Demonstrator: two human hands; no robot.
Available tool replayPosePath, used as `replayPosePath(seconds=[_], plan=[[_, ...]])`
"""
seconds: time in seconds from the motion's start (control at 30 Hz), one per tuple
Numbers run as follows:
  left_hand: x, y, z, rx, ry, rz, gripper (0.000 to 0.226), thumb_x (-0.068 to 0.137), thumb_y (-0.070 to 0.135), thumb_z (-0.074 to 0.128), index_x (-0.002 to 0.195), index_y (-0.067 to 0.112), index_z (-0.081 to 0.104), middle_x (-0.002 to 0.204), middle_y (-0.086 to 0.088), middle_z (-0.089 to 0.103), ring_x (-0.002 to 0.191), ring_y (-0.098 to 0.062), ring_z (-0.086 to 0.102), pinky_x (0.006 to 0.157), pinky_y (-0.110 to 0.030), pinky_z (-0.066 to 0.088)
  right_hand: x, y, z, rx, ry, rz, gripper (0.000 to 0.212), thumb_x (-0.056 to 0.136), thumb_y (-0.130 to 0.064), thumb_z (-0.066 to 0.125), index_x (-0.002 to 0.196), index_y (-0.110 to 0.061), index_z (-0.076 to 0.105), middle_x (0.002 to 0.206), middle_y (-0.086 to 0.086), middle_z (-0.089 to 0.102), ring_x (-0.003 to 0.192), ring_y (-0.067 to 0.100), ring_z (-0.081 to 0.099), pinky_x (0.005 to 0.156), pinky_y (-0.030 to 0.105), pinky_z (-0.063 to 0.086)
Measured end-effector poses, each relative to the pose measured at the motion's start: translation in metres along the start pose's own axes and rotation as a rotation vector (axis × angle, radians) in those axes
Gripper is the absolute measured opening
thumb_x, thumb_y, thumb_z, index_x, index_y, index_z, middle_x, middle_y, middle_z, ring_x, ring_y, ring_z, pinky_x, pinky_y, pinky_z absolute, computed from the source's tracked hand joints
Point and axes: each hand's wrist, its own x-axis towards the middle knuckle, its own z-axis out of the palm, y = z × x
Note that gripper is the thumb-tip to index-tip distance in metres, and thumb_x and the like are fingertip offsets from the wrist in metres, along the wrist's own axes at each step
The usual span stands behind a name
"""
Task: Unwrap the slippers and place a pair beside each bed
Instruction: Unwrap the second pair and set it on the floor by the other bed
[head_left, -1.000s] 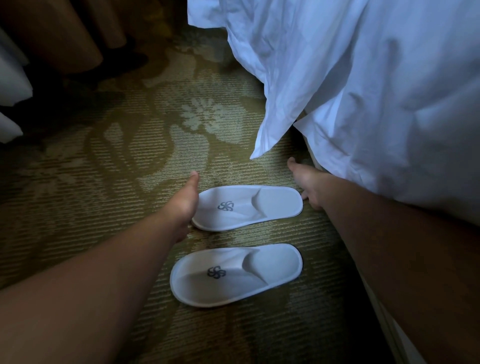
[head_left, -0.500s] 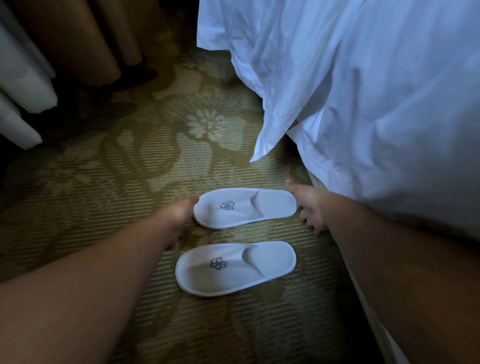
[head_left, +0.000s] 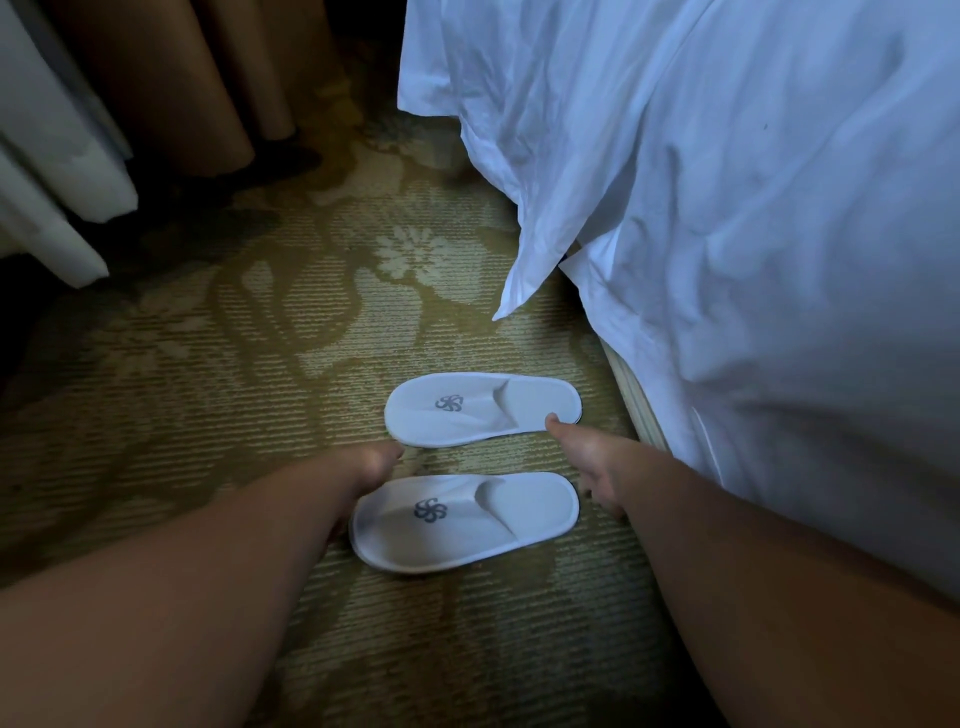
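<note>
Slippers (head_left: 467, 467) lie between left hand (head_left: 371, 465) and right hand (head_left: 587, 457).

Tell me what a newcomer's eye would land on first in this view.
The two white slippers stand out first, lying side by side on the patterned green carpet, each with a dark swirl logo. Next comes the rumpled white bedding filling the right side, one corner hanging toward the floor. Then the bare forearms reaching in from below, with the left hand and the right hand at the slippers' ends.

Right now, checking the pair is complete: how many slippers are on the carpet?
2: far slipper nearer the curtains, near slipper between both hands; both beside the bed. Bedding may hide more.
</note>
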Motion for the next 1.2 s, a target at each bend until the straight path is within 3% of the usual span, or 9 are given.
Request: replayPosePath(seconds=[0.1,0.2,0.3,0.5,0.63,0.9,1.03,1.17,1.2], plan=[[0.001,-0.001,0.003,-0.036,-0.029,-0.012,0.064,0.100,0.053,0.040,0.150,0.012,0.038,0.158,-0.016,0.030,0.136,-0.037,0.039,0.089,-0.044,0.035,-0.005,0.003,0.000,0.010,-0.035,0.011,0.078,0.093,-0.066,0.032,0.153,-0.018,0.018,0.158,0.009,0.023,0.139,0.031,0.032,0.103,0.043,0.031],[0.003,0.002,0.007,-0.130,-0.060,-0.008,0.067,0.099,0.057,0.038,0.152,0.015,0.034,0.161,-0.011,0.027,0.140,-0.036,0.033,0.108,-0.047,0.028,-0.007,0.008,-0.005,-0.018,-0.033,0.075,0.082,0.090,-0.071,0.031,0.153,-0.019,0.018,0.157,0.015,0.025,0.139,0.037,0.030,0.109,0.049,0.024],[0.004,0.009,0.009,-0.195,-0.020,0.034,0.068,0.099,0.058,0.038,0.151,0.014,0.034,0.158,-0.014,0.032,0.137,-0.036,0.037,0.101,-0.045,0.031,-0.006,0.013,-0.010,-0.032,-0.031,0.139,0.086,0.089,-0.074,0.027,0.154,-0.019,0.013,0.157,0.017,0.023,0.137,0.043,0.031,0.112,0.054,0.016],[0.004,0.014,0.013,-0.288,-0.025,0.012,0.075,0.095,0.067,0.035,0.150,0.016,0.036,0.152,-0.014,0.039,0.130,-0.036,0.044,0.107,-0.047,0.035,-0.005,0.031,-0.021,-0.022,-0.003,0.229,0.090,0.087,-0.076,0.028,0.152,-0.015,0.018,0.154,0.016,0.032,0.132,0.044,0.038,0.110,0.059,0.015],[0.009,0.015,0.020,-0.292,0.007,0.074,0.069,0.098,0.063,0.031,0.150,0.017,0.036,0.153,-0.013,0.040,0.132,-0.035,0.044,0.104,-0.045,0.036,-0.001,0.032,-0.024,0.047,0.083,0.193,0.082,0.091,-0.069,0.032,0.151,-0.014,0.023,0.153,0.013,0.034,0.126,0.040,0.045,0.108,0.057,0.024],[0.011,0.021,0.023,-0.264,0.018,0.045,0.074,0.097,0.066,0.029,0.150,0.015,0.037,0.153,-0.015,0.038,0.133,-0.037,0.041,0.107,-0.048,0.032,0.005,0.026,-0.027,0.116,0.113,0.166,0.082,0.092,-0.069,0.030,0.152,-0.015,0.020,0.154,0.016,0.031,0.134,0.035,0.039,0.106,0.049,0.031],[0.011,0.025,0.023,-0.252,0.005,0.002,0.078,0.096,0.068,0.027,0.152,0.014,0.031,0.155,-0.017,0.035,0.135,-0.040,0.039,0.108,-0.051,0.031,0.007,0.021,-0.027,0.126,0.133,0.149,0.080,0.092,-0.069,0.029,0.151,-0.015,0.025,0.148,0.018,0.040,0.126,0.035,0.047,0.097,0.047,0.037],[0.013,0.025,0.023,-0.263,0.014,-0.023,0.078,0.096,0.067,0.029,0.154,0.015,0.027,0.158,-0.016,0.031,0.137,-0.040,0.037,0.109,-0.054,0.029,0.007,0.016,-0.029,0.139,0.102,0.139,0.077,0.092,-0.068,0.030,0.150,-0.018,0.026,0.151,0.015,0.037,0.129,0.033,0.044,0.078,0.043,0.037],[0.014,0.024,0.023,-0.261,0.016,-0.023,0.078,0.096,0.067,0.028,0.154,0.016,0.027,0.158,-0.015,0.031,0.137,-0.041,0.037,0.110,-0.056,0.028,0.007,0.016,-0.029,0.130,0.099,0.142,0.079,0.092,-0.069,0.030,0.151,-0.017,0.026,0.152,0.015,0.035,0.131,0.033,0.042,0.079,0.044,0.037]])
